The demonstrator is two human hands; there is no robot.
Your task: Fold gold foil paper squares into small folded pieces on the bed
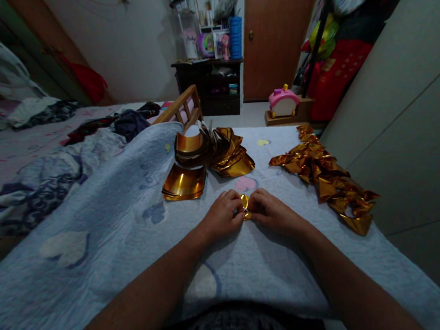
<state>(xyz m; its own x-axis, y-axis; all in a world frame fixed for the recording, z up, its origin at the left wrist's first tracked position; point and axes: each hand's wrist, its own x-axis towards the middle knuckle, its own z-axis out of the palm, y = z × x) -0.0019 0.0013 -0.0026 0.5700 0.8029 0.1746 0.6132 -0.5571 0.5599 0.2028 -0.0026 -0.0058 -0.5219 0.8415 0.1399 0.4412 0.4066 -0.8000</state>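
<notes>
My left hand (222, 214) and my right hand (272, 212) meet over a light blue quilt (125, 231), fingers curled and pinching a small piece of gold foil paper (245, 204) between them. Most of the piece is hidden by my fingers. Just beyond my hands lies a stack of flat, curling gold foil sheets (185, 183) with a larger fanned heap of sheets (219, 152) behind it. To the right, a row of folded gold foil pieces (322, 173) runs along the quilt's edge.
A bed with crumpled clothes and bedding (49, 166) is at the left, its wooden rail (181, 106) beyond the quilt. A pale cabinet wall (405, 116) stands at the right. A dark shelf unit (212, 85), a brown door (277, 30) and a pink toy (283, 102) are at the back.
</notes>
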